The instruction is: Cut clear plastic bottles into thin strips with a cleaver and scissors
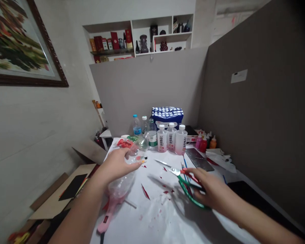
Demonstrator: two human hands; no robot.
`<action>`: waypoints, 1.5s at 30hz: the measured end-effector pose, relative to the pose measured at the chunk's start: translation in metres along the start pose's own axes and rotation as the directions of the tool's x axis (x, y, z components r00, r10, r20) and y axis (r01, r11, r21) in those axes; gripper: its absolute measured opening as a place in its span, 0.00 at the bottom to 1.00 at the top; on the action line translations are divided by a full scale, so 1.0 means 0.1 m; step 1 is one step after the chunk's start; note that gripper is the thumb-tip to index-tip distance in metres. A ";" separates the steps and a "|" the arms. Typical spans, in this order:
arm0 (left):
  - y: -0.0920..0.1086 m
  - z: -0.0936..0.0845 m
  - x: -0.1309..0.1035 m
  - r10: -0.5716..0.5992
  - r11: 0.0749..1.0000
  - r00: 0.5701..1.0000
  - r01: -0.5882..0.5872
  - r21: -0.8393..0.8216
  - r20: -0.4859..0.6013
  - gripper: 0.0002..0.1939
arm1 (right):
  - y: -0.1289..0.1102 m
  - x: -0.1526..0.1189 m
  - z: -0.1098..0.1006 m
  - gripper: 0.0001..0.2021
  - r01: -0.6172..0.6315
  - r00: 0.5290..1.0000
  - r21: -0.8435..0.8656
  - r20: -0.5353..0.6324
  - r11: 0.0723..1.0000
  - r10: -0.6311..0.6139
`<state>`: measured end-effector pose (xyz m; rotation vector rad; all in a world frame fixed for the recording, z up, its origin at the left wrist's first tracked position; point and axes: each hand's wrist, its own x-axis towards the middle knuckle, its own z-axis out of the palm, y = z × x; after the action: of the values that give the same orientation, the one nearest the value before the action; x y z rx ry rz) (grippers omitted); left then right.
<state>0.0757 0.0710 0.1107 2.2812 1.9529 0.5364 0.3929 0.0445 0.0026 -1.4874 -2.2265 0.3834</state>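
Note:
My right hand (203,186) is closed round the red and green handles of a pair of scissors (176,171), whose blades point left over the white table cover. On the left, my left hand (122,162) reaches over clear plastic bottle pieces (122,186), its thumb stretched to the right. The hand is around a clear piece near its fingertips; some of its fingers are hidden behind that piece. Below it lies a pink tool (109,213) with a dark cord. Small red scraps (145,192) are scattered on the white cover (155,217) between my hands.
Three white-capped bottles (162,139) stand at the back, beside other clear bottles (137,125) and a blue package (167,115). Paint bottles (203,144), a dark board (199,159) and crumpled paper (221,159) are at the right. Grey partitions (155,84) rise behind and to the right.

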 end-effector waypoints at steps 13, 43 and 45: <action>0.01 0.20 0.08 -0.026 0.999 0.989 0.018 0.049 0.149 0.32 | 0.26 0.73 0.01 0.16 -0.064 0.997 0.276 0.056 0.959 0.050; -0.36 0.08 0.03 -0.120 0.982 0.934 0.062 0.180 0.337 0.39 | -0.52 2.37 0.08 0.15 0.128 0.929 0.191 -0.366 0.973 -0.051; -0.37 0.09 0.04 -0.118 0.983 0.934 0.062 0.172 0.338 0.39 | -0.52 2.38 0.08 0.15 0.128 0.934 0.166 -0.352 0.978 -0.063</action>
<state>0.0443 0.0827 0.0920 2.1720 1.9650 -0.0370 0.2684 0.2441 0.0668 -1.2347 -1.9189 0.2673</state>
